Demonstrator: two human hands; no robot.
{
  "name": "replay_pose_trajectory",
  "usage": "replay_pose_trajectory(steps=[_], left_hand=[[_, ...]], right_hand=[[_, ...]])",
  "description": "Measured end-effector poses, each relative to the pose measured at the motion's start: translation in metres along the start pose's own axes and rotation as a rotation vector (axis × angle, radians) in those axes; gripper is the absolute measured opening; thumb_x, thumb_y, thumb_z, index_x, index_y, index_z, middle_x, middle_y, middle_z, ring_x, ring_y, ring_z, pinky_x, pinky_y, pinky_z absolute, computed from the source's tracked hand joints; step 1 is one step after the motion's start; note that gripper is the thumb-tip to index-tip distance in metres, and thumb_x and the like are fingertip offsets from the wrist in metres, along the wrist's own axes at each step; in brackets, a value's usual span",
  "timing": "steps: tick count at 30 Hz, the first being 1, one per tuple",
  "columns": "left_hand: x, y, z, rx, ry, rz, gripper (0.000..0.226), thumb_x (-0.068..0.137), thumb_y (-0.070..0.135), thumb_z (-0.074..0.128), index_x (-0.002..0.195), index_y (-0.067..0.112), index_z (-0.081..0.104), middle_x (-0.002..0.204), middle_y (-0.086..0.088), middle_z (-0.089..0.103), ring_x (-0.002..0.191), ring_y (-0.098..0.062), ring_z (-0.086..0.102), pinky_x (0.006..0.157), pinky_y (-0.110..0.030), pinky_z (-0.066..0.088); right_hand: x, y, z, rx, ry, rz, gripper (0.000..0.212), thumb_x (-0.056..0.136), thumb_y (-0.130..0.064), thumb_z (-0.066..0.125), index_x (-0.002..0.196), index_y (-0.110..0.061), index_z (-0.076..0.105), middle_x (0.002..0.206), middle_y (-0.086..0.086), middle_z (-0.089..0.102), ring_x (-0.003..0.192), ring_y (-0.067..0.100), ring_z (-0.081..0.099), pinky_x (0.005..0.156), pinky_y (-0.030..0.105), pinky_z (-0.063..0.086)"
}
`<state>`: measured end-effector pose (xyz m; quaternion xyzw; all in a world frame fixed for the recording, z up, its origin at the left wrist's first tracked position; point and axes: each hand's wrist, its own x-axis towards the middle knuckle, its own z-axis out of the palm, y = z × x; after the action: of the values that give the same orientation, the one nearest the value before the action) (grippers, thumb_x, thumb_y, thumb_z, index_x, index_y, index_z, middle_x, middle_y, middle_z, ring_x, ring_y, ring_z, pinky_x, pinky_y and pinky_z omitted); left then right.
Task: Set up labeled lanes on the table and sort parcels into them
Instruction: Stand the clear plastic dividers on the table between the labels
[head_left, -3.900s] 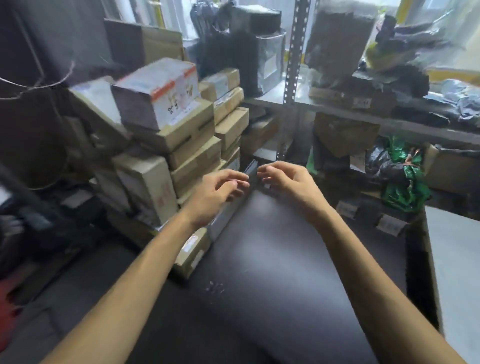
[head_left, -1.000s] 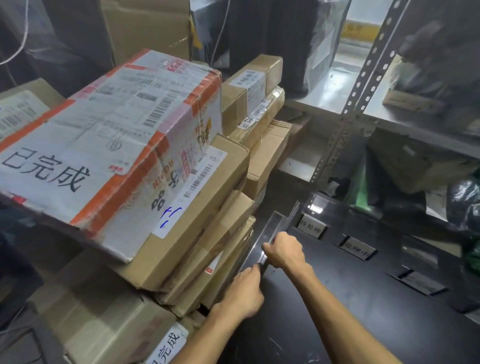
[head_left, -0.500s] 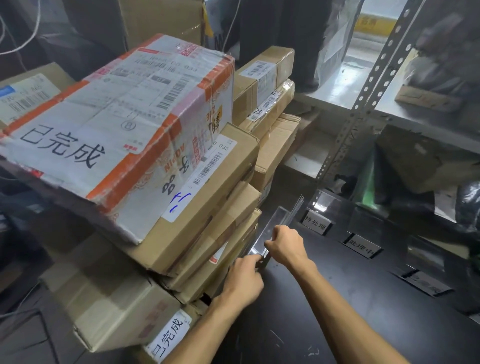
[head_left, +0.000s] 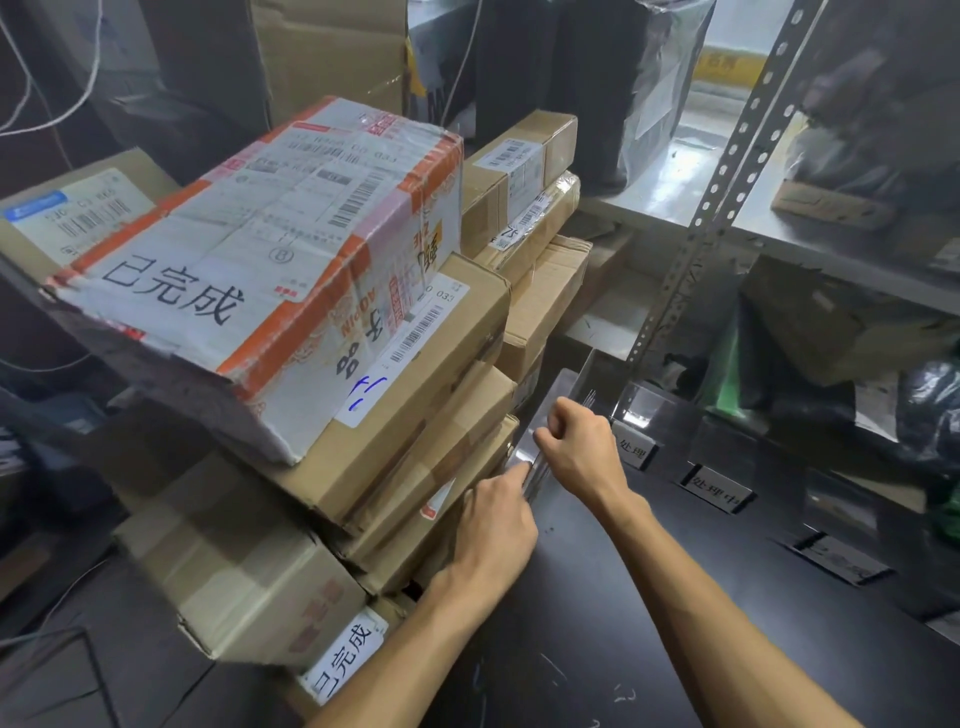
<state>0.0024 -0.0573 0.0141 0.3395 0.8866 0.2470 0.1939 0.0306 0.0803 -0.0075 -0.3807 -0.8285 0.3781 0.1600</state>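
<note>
Both bare forearms run from the lower edge to centre frame; the left hand (head_left: 496, 522) and right hand (head_left: 576, 447) (knuckles up, fingers curled) pinch a clear plastic stack (head_left: 537, 475).

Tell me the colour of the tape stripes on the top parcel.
Orange tape; the head view shows it best.

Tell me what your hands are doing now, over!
Left hand and right hand grip the clear sheets at the table edge. Labels stand beyond. Box stack crowds that edge.
</note>
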Motion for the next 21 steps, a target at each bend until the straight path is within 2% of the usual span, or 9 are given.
replay_pose_trajectory(steps=[5, 7, 10, 12, 13, 15, 16, 19, 21], left_hand=[[-0.008, 0.019, -0.013, -0.003, 0.1, 0.091, 0.047, 0.102, 0.011, 0.046, 0.149, 0.018, 0.047, 0.14, -0.006, 0.062, 0.128, -0.026, 0.058, 0.105, -0.037, 0.042], [-0.012, 0.026, -0.017, -0.016, 0.142, 0.146, 0.05, 0.099, 0.011, 0.049, 0.148, 0.021, 0.046, 0.14, -0.004, 0.062, 0.126, -0.026, 0.059, 0.103, -0.037, 0.042], [-0.017, 0.037, -0.02, -0.056, 0.135, 0.201, 0.058, 0.096, 0.01, 0.051, 0.151, 0.026, 0.042, 0.141, -0.004, 0.061, 0.129, -0.025, 0.057, 0.106, -0.037, 0.042], [-0.022, 0.044, -0.02, -0.132, 0.083, 0.237, 0.063, 0.098, 0.005, 0.048, 0.156, 0.027, 0.035, 0.147, -0.004, 0.056, 0.136, -0.022, 0.051, 0.114, -0.034, 0.037], [-0.025, 0.047, -0.019, -0.162, 0.075, 0.256, 0.064, 0.1, 0.003, 0.046, 0.158, 0.027, 0.032, 0.147, -0.004, 0.055, 0.137, -0.021, 0.051, 0.114, -0.033, 0.037], [-0.032, 0.053, -0.016, -0.194, 0.083, 0.297, 0.063, 0.102, 0.003, 0.046, 0.158, 0.028, 0.031, 0.143, -0.006, 0.058, 0.133, -0.021, 0.054, 0.111, -0.03, 0.041], [-0.036, 0.055, -0.014, -0.207, 0.085, 0.317, 0.063, 0.102, 0.003, 0.046, 0.158, 0.028, 0.032, 0.14, -0.007, 0.06, 0.131, -0.021, 0.056, 0.109, -0.029, 0.042], [-0.049, 0.064, -0.003, -0.265, 0.032, 0.39, 0.064, 0.101, 0.0, 0.044, 0.158, 0.025, 0.032, 0.141, -0.007, 0.06, 0.132, -0.022, 0.055, 0.109, -0.031, 0.043], [-0.061, 0.07, 0.004, -0.28, -0.03, 0.449, 0.063, 0.101, 0.0, 0.043, 0.159, 0.023, 0.031, 0.145, -0.004, 0.057, 0.134, -0.02, 0.052, 0.112, -0.03, 0.039]], right_hand=[[-0.009, -0.018, -0.026, 0.071, 0.137, -0.107, 0.033, 0.087, -0.004, 0.06, 0.066, -0.017, 0.039, 0.057, -0.004, 0.04, 0.051, 0.007, 0.032, 0.052, 0.02, 0.034], [-0.015, -0.026, -0.04, 0.073, 0.208, -0.155, 0.037, 0.086, -0.004, 0.06, 0.065, -0.019, 0.034, 0.056, -0.004, 0.037, 0.051, 0.009, 0.03, 0.05, 0.018, 0.028], [-0.026, -0.037, -0.065, 0.089, 0.281, -0.216, 0.038, 0.085, -0.002, 0.06, 0.067, -0.021, 0.033, 0.056, -0.006, 0.036, 0.051, 0.009, 0.035, 0.049, 0.019, 0.029], [-0.035, -0.041, -0.08, 0.095, 0.31, -0.216, 0.023, 0.086, -0.004, 0.061, 0.084, -0.019, 0.043, 0.057, -0.006, 0.046, 0.05, 0.009, 0.039, 0.052, 0.021, 0.033], [-0.04, -0.042, -0.086, 0.09, 0.331, -0.206, 0.022, 0.087, -0.006, 0.061, 0.1, -0.017, 0.048, 0.057, -0.007, 0.051, 0.05, 0.009, 0.044, 0.054, 0.025, 0.037], [-0.05, -0.042, -0.097, 0.051, 0.377, -0.151, 0.054, 0.089, -0.012, 0.063, 0.138, -0.014, 0.041, 0.063, -0.01, 0.059, 0.058, 0.008, 0.057, 0.063, 0.03, 0.047], [-0.056, -0.043, -0.102, 0.032, 0.379, -0.098, 0.067, 0.091, -0.017, 0.063, 0.15, -0.014, 0.032, 0.072, -0.012, 0.064, 0.07, 0.013, 0.065, 0.071, 0.033, 0.052], [-0.073, -0.036, -0.111, -0.005, 0.322, 0.06, 0.076, 0.095, -0.031, 0.059, 0.16, -0.02, 0.02, 0.118, 0.003, 0.07, 0.109, 0.028, 0.066, 0.096, 0.047, 0.052], [-0.086, -0.027, -0.117, -0.033, 0.27, 0.15, 0.077, 0.096, -0.025, 0.052, 0.162, -0.023, 0.013, 0.119, 0.015, 0.068, 0.105, 0.039, 0.065, 0.093, 0.048, 0.052]])
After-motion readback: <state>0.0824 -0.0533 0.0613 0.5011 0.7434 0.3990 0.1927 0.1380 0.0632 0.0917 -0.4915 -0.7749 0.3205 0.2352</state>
